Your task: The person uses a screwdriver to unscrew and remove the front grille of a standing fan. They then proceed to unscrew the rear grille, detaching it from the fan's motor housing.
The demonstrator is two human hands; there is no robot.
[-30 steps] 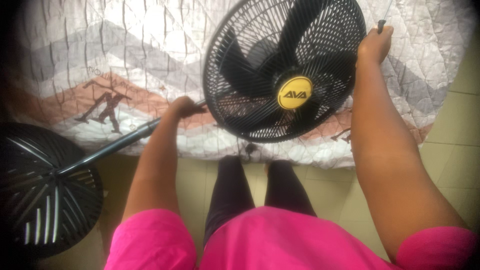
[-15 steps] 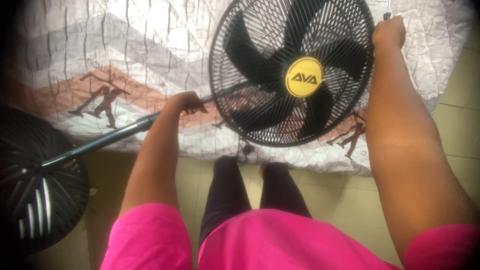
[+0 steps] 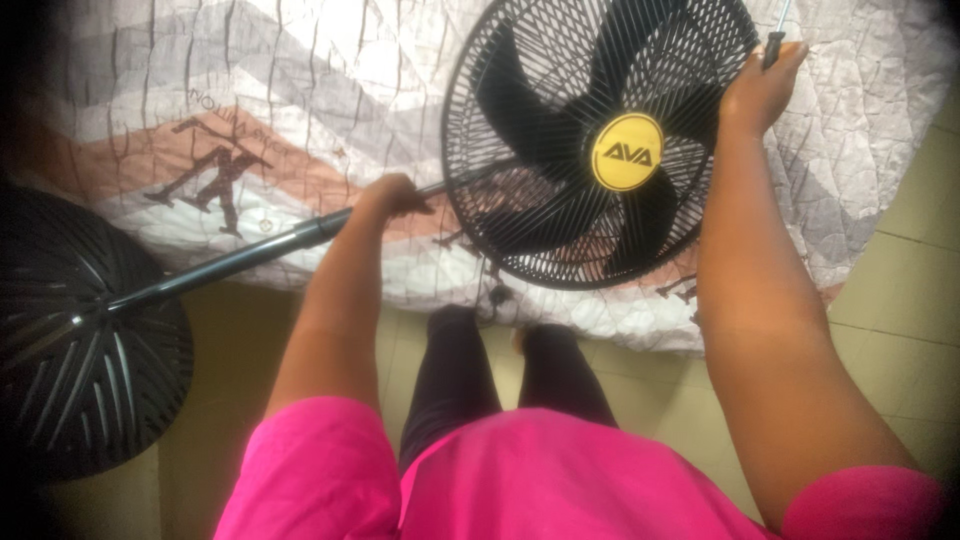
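A black pedestal fan lies across a bed. Its round grille (image 3: pixel 530 150) with dark blades and a yellow centre cap (image 3: pixel 627 152) faces up at me. My left hand (image 3: pixel 388 195) is closed around the fan's black pole (image 3: pixel 250 252), just behind the head. My right hand (image 3: pixel 762 88) rests at the grille's upper right rim and grips a screwdriver (image 3: pixel 775 38) with a dark handle and a thin metal shaft pointing away. The fan's round ribbed base (image 3: pixel 80 350) hangs off the bed at the left.
The bed carries a quilted cover (image 3: pixel 300 120) in white, grey and brown bands. Below it is a pale tiled floor (image 3: pixel 900 300). My legs in dark trousers (image 3: pixel 500 370) stand against the bed edge, and I wear a pink top.
The fan head has shifted up and to the right in view, nearer the bed's far side. Both hands keep their holds on the pole and the screwdriver.
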